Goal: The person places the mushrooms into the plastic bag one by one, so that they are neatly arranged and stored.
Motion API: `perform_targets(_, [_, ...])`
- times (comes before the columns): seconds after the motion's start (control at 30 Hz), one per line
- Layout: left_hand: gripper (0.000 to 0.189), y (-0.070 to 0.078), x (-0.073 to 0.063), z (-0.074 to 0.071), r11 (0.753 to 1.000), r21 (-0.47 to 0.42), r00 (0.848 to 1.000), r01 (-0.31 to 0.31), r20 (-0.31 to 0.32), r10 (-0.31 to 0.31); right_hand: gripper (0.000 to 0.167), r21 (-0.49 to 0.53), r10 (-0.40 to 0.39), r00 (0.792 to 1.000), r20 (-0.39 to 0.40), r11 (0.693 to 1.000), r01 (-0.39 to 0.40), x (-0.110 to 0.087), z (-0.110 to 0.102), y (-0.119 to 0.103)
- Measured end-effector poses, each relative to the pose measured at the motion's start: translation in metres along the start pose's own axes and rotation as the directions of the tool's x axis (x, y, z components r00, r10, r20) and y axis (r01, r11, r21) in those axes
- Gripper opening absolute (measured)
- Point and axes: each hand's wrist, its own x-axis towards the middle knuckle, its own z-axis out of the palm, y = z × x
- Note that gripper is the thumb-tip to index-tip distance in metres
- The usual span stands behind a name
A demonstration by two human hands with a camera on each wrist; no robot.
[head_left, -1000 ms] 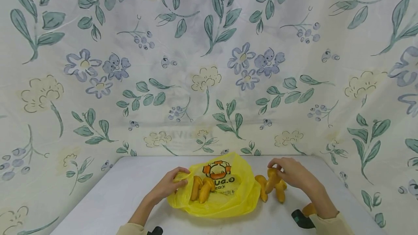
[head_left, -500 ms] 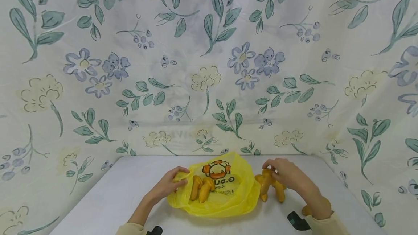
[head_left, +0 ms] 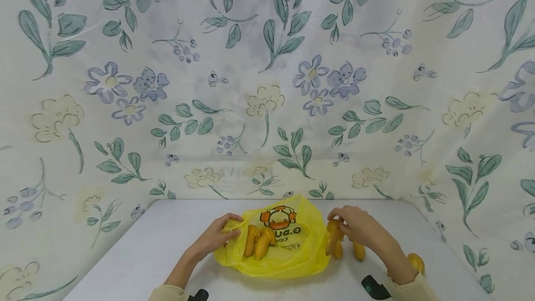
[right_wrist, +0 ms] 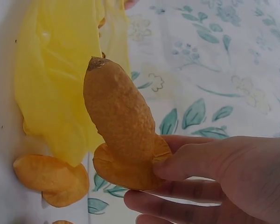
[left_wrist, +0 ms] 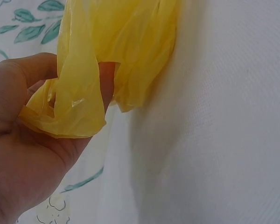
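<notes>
A yellow plastic bag (head_left: 288, 264) with a printed duck lies mouth toward me, two mushrooms (head_left: 263, 245) visible inside it. My left hand (head_left: 217, 235) grips the bag's left edge; in the left wrist view the film (left_wrist: 81, 93) bunches between thumb and fingers. In my right hand (head_left: 357, 224) is a yellow-brown mushroom (head_left: 333, 240), pinched at its cap by the thumb and fingers. The right wrist view shows its thick stem (right_wrist: 123, 107) pointing up and away from the hand, the darker cut end overlapping the bag (right_wrist: 56, 84).
Loose mushrooms lie right of the bag: one (head_left: 358, 251) under the right hand, another (head_left: 415, 263) beside the right forearm. In the right wrist view one mushroom (right_wrist: 51, 179) lies near the bag's edge. A floral cloth (head_left: 267, 152) hangs behind the white table (head_left: 159, 226).
My right hand has moved left with the mushroom, from above the loose ones to the bag's right edge. The left hand keeps its place on the bag.
</notes>
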Motion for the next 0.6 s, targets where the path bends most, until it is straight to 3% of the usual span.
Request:
perform_targets(0.33, [0.031, 0.001, 0.0, 0.0, 1.0, -0.004, 1.0, 0.002, -0.002, -0.002, 0.024, 0.01, -0.011, 1.0, -0.009, 1.0, 0.011, 0.004, 0.0, -0.006])
perform_targets(0.6, [0.032, 0.0, 0.0, 0.0, 1.0, -0.005, 1.0, -0.001, 0.006, 0.001, 0.024, 0.033, -0.093, 0.995, -0.041, 0.995, 0.095, 0.013, 0.003, -0.014])
